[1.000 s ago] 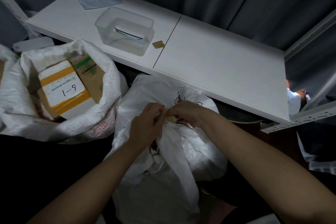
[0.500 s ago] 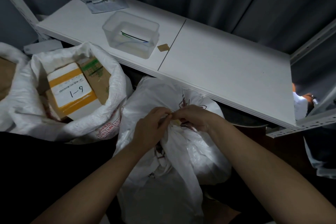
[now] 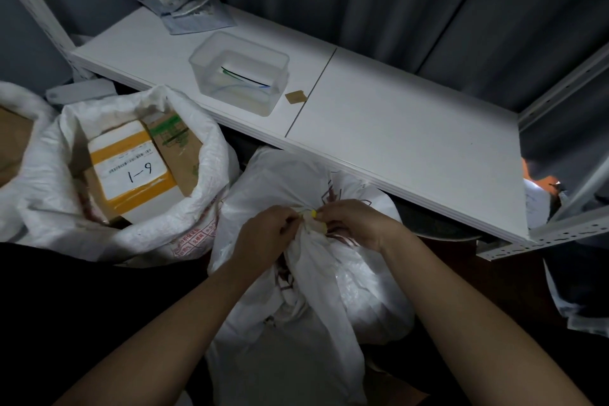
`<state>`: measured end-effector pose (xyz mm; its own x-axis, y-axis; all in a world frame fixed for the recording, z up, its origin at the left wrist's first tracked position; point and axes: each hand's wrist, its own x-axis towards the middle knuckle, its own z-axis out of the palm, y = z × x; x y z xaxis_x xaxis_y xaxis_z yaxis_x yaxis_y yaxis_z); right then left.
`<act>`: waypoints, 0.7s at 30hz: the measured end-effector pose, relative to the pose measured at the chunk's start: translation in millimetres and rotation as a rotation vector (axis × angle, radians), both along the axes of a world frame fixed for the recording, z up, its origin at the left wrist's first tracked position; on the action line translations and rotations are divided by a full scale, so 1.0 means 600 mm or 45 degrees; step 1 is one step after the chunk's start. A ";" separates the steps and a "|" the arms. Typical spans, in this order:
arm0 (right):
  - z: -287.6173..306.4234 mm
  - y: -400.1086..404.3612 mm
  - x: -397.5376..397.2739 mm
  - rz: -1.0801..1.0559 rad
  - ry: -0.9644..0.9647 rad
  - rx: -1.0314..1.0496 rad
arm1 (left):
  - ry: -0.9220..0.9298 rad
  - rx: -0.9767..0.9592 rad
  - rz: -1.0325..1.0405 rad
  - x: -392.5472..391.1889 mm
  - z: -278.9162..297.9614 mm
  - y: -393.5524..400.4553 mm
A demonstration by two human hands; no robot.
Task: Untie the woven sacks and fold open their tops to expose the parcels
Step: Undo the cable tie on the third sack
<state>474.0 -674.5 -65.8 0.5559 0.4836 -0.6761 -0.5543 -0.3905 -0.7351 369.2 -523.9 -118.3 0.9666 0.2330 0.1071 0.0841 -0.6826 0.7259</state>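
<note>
Tied sack [image 3: 306, 300], yellow tie [image 3: 313, 219] half hidden, pinched by both hands [image 3: 263, 237] [image 3: 354, 224]

i see a white woven sack [image 3: 306, 290] at frame centre, neck bunched under a yellow tie [image 3: 313, 219]; left, an opened sack [image 3: 66, 208] shows parcels [image 3: 131, 168].

Hidden, cropped and unreadable parts around the tied sack

The fingertips of the left hand [image 3: 263, 234] and right hand [image 3: 352, 224] were tucked under at the yellow tie [image 3: 313, 219], so how the knot ran could not be told. The tied sack [image 3: 306, 300] hid its contents and was cut off by the bottom edge. Small print on the parcel label [image 3: 130, 163] was too fine to read. A third sack [image 3: 16, 109] was cropped by the left edge.
</note>
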 end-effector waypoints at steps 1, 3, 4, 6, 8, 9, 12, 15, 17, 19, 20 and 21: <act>-0.001 -0.001 -0.003 0.007 -0.024 0.000 | -0.005 0.008 0.014 -0.001 0.001 -0.002; -0.001 -0.002 -0.013 0.017 -0.081 -0.004 | -0.044 0.027 0.028 0.000 0.004 -0.007; -0.001 -0.001 -0.017 0.016 -0.107 0.006 | -0.048 0.032 0.041 0.002 0.007 -0.009; 0.003 -0.005 -0.020 -0.015 -0.132 0.035 | 0.003 0.030 0.099 0.006 0.009 -0.009; 0.010 -0.016 -0.022 -0.095 -0.154 0.080 | 0.088 -0.039 0.188 0.010 0.013 -0.003; 0.015 -0.023 -0.024 -0.153 -0.177 0.116 | 0.114 -0.083 0.224 0.010 0.019 0.001; 0.033 -0.035 -0.036 -0.391 -0.295 0.243 | 0.068 -0.092 0.279 0.017 0.031 0.016; 0.073 -0.032 -0.042 -0.609 -0.508 0.319 | 0.018 -0.050 0.260 0.034 0.056 0.033; 0.107 -0.026 -0.037 -0.686 -0.645 0.362 | 0.000 -0.070 0.228 0.049 0.078 0.044; 0.148 -0.016 -0.024 -0.752 -0.732 0.446 | -0.001 -0.063 0.220 0.063 0.102 0.056; 0.170 -0.007 -0.017 -0.769 -0.769 0.491 | -0.012 -0.044 0.212 0.071 0.111 0.065; 0.189 0.004 -0.008 -0.765 -0.804 0.526 | -0.019 -0.017 0.202 0.078 0.121 0.074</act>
<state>469.3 -672.0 47.9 0.9911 0.1326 -0.0077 -0.0324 0.1857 -0.9821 416.0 -479.3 -45.8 0.9160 0.3838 0.1167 0.1792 -0.6518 0.7369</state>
